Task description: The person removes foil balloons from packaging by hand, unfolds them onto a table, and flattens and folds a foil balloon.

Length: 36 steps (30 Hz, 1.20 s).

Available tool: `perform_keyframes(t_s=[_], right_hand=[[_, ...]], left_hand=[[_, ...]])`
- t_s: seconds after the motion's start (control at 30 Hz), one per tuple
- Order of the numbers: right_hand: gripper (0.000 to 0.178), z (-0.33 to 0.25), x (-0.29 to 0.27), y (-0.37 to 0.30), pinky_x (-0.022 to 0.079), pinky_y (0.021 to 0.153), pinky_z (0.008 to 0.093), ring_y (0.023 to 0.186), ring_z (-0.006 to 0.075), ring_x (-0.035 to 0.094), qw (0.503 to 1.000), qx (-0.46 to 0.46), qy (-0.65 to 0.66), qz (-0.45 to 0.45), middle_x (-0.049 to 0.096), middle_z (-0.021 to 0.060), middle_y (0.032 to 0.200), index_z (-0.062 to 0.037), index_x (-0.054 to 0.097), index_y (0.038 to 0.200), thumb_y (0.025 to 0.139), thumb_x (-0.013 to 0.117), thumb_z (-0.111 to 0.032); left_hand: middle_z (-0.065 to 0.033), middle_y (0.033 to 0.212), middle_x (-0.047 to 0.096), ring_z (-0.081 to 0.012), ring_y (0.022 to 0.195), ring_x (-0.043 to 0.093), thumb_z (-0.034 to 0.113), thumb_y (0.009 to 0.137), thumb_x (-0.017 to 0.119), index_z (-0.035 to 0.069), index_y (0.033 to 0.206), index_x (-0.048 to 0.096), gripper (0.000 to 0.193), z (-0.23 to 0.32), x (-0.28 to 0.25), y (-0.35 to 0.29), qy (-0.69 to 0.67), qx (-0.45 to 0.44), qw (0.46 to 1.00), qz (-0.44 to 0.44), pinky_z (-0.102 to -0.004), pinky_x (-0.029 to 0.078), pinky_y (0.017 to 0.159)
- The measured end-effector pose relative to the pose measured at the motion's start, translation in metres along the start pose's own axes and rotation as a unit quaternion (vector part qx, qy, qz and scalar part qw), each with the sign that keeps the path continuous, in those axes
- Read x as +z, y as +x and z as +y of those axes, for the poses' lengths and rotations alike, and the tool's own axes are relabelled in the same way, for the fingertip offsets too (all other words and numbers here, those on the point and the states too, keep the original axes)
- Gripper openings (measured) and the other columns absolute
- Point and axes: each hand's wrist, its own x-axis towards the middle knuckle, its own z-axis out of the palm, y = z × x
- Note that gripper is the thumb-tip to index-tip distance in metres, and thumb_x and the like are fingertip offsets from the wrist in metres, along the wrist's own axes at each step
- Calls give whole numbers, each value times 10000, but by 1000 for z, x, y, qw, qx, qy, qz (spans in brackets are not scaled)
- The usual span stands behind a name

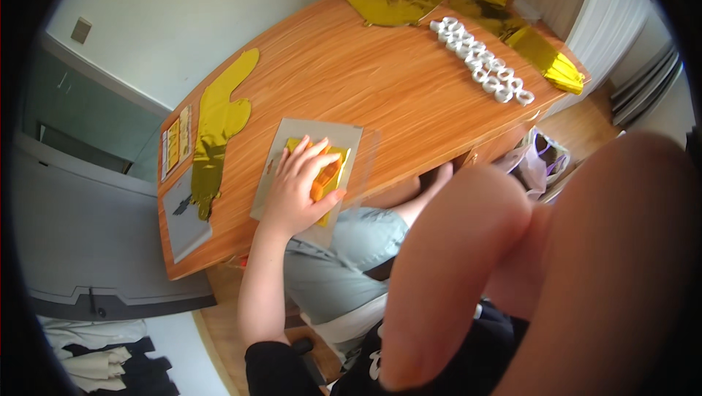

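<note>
My left hand [296, 180] lies palm down with its fingers spread over an orange piece [327, 179], whose kind I cannot make out. Beneath the piece is a shiny yellow sheet [341, 161] on a grey board [311, 127] near the table's front edge. Thumb and index finger lie on either side of the visible orange part; the palm hides the rest. Two big blurred skin shapes, seemingly bent fingers of my right hand [530, 264], loom close to the camera at the lower right. What that hand touches does not show.
Shiny yellow foil pieces [212, 114] lie on the table [322, 52] at the left, with more foil [387, 1] at the back. White rings [479, 59] stand grouped at the right. A clear sheet [183, 228] rests at the left edge. A bag [545, 155] sits on the floor.
</note>
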Motion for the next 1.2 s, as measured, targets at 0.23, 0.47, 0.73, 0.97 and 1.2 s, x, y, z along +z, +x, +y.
perform_keyframes(t_s=[0.23,0.47,0.73,0.97,1.2], right_hand=[[317,-14,9,-3,470,1012,474,1055,361,653,999,19,26,30,717,172,1156,15,686,1188,1073,521,-230],[320,-29,23,0,468,1020,476,1064,364,653,995,69,43,53,715,174,1162,19,683,1194,1074,520,-229],[324,-20,24,27,466,1029,477,1074,367,653,995,60,76,4,714,175,1170,23,680,1202,1076,518,-227],[327,-19,26,32,464,1037,479,1083,369,652,996,25,84,-5,712,177,1176,27,678,1209,1077,517,-226],[331,-27,39,42,462,1045,480,1091,372,652,997,23,76,20,711,178,1183,31,675,1215,1079,515,-224]], left_hand=[[-89,1512,530,-365,1481,378,430,880,734,190,1305,624,501,10,-5,0,0,-10,1000,6,-592,232,1230],[-89,1516,531,-360,1470,400,438,875,744,190,1308,628,513,4,-3,2,1,-7,1000,24,-591,246,1225],[-71,1522,527,-339,1480,397,503,890,715,195,1309,629,528,3,1,-5,0,-7,999,36,-566,233,1235],[-72,1510,536,-345,1474,403,483,890,729,203,1305,625,511,7,3,-13,-10,-19,999,28,-564,235,1233],[-75,1511,534,-357,1470,404,476,890,731,205,1301,625,503,-1,1,-4,1,8,999,50,-599,258,1217]])
